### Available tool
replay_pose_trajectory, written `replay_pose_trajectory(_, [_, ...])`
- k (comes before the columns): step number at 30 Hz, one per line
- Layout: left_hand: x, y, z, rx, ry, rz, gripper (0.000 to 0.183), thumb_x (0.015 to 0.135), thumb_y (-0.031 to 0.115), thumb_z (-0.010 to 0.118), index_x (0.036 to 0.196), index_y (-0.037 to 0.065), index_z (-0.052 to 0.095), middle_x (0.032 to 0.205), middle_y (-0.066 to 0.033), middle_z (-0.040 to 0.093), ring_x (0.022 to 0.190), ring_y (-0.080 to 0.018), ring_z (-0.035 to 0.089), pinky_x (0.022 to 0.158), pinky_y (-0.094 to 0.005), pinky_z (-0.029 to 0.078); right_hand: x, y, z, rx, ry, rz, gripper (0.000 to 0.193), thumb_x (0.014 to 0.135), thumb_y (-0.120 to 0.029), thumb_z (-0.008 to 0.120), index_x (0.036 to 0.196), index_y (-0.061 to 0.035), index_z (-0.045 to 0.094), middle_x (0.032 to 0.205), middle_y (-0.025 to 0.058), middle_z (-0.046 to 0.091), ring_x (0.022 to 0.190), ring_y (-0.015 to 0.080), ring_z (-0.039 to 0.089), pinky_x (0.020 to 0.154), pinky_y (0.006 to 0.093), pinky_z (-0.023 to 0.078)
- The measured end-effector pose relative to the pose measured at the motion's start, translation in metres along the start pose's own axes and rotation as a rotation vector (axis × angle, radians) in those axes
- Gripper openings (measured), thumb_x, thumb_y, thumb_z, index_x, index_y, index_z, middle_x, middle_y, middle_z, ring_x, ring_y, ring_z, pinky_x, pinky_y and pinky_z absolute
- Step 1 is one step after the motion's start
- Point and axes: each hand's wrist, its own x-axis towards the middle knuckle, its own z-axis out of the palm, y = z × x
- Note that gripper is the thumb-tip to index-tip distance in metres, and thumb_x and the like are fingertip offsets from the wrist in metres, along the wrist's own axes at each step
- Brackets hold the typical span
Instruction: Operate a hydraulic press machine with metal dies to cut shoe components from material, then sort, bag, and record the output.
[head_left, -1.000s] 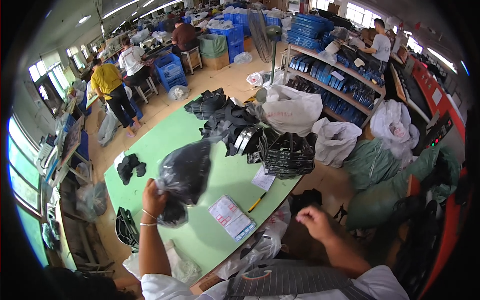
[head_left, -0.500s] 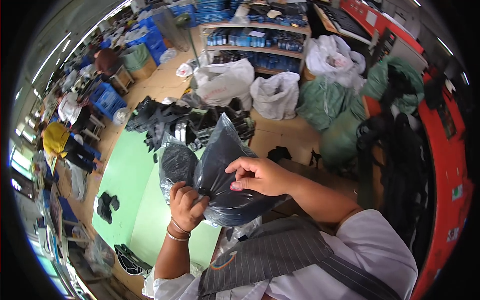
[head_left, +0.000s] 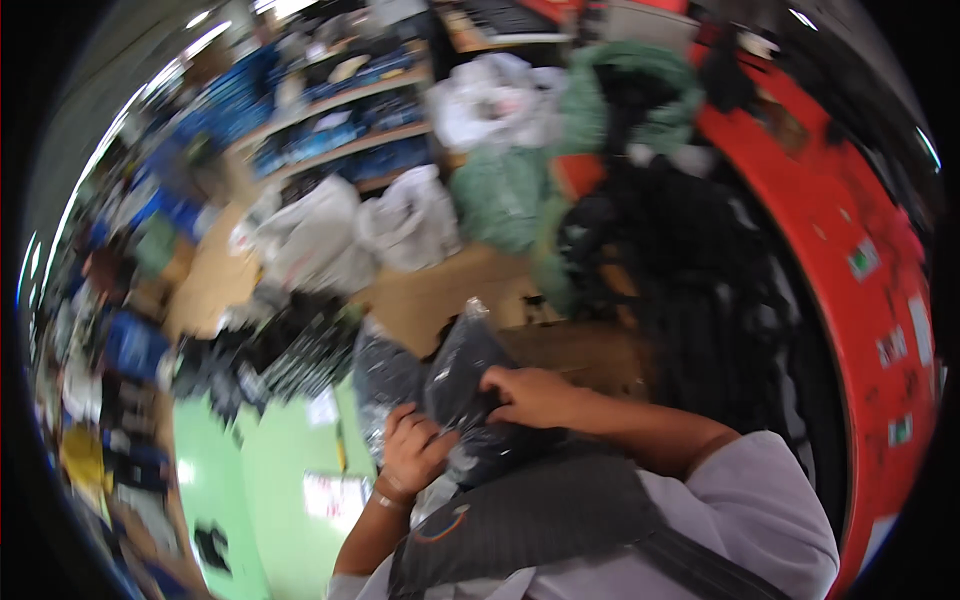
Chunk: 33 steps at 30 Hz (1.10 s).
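Note:
A clear plastic bag with dark contents (head_left: pixel 462 372) is bunched at its middle in front of my chest, one lobe standing up on either side. My left hand (head_left: pixel 415 448) is closed on the gathered part, low on the bag. My right hand (head_left: pixel 535 397) lies against the right lobe with its fingers curled in and pressed on the plastic. Motion blurs the fingertips, and the bag's lower end is hidden behind my hands and the striped apron.
A green table (head_left: pixel 215 470) on the left carries a pile of black pieces (head_left: pixel 290 345), a printed sheet (head_left: pixel 335 497) and a yellow pen-like stick (head_left: pixel 341 450). White sacks (head_left: pixel 315 235) and green bags (head_left: pixel 500 195) stand beyond. Black material (head_left: pixel 690 250) heaps beside a red machine (head_left: pixel 830 240).
My view has swung to the right, so the surroundings sit further left. The bag is lower and closer to my body. My right hand's fingers have curled onto the bag.

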Motion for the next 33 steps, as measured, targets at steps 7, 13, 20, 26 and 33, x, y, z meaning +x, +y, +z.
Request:
replay_pose_trajectory(7, [0.049, -0.018, 0.072, -0.142, 0.089, 0.127, 0.026, 0.071, 0.028, 0.053, 0.088, 0.009, 0.062, 0.088, -0.0089, 0.048, 0.079, -0.0287, 0.051, 0.092, -0.0567, 0.038, -0.029, 0.046, -0.062, -0.045, 0.261, 0.163, 0.058, 0.069, -0.033, 0.079, 0.114, -0.0086, 0.050, 0.114, 0.0168, 0.057, 0.110, 0.0351, 0.055, 0.087, 0.0450, 0.047])
replay_pose_trajectory(13, [0.078, -0.030, 0.091, -0.187, 0.084, 0.028, 0.023, 0.061, 0.008, 0.059, 0.083, 0.006, 0.061, 0.084, -0.0125, 0.048, 0.080, -0.0335, 0.050, 0.089, -0.0551, 0.040, -0.016, 0.081, -0.093, -0.032, 0.087, 0.406, 0.062, 0.072, -0.035, 0.075, 0.123, -0.0096, 0.051, 0.125, 0.0156, 0.054, 0.119, 0.0346, 0.050, 0.096, 0.0441, 0.044])
replay_pose_trajectory(20, [0.094, -0.091, 0.137, -0.170, 0.185, -0.598, 0.021, 0.060, 0.001, 0.063, 0.081, 0.003, 0.061, 0.084, -0.0154, 0.057, 0.083, -0.0353, 0.055, 0.074, -0.0407, 0.047, 0.020, 0.080, -0.165, 0.031, 0.407, 0.147, 0.043, 0.075, -0.018, 0.077, 0.112, -0.0029, 0.059, 0.097, 0.0131, 0.065, 0.083, 0.0242, 0.064, 0.072, 0.0328, 0.052])
replay_pose_trajectory(26, [0.159, -0.177, 0.175, -0.243, 0.518, -0.986, 0.025, 0.061, 0.008, 0.070, 0.084, 0.003, 0.059, 0.082, -0.0160, 0.054, 0.078, -0.0356, 0.055, 0.070, -0.0405, 0.047, 0.145, 0.071, -0.167, 0.113, -0.072, 0.073, 0.052, 0.080, -0.025, 0.075, 0.122, -0.0029, 0.054, 0.086, 0.0114, 0.066, 0.074, 0.0164, 0.063, 0.068, 0.0293, 0.052])
replay_pose_trajectory(33, [0.235, -0.288, 0.199, -0.570, 0.567, -1.189, 0.031, 0.072, 0.017, 0.071, 0.092, 0.000, 0.055, 0.089, -0.0212, 0.060, 0.085, -0.0370, 0.061, 0.074, -0.0416, 0.048, 0.304, 0.090, -0.135, -0.134, -0.001, -0.068, 0.100, 0.070, -0.040, 0.076, 0.144, 0.0004, 0.024, 0.134, 0.0264, 0.044, 0.125, 0.0412, 0.041, 0.102, 0.0444, 0.034])
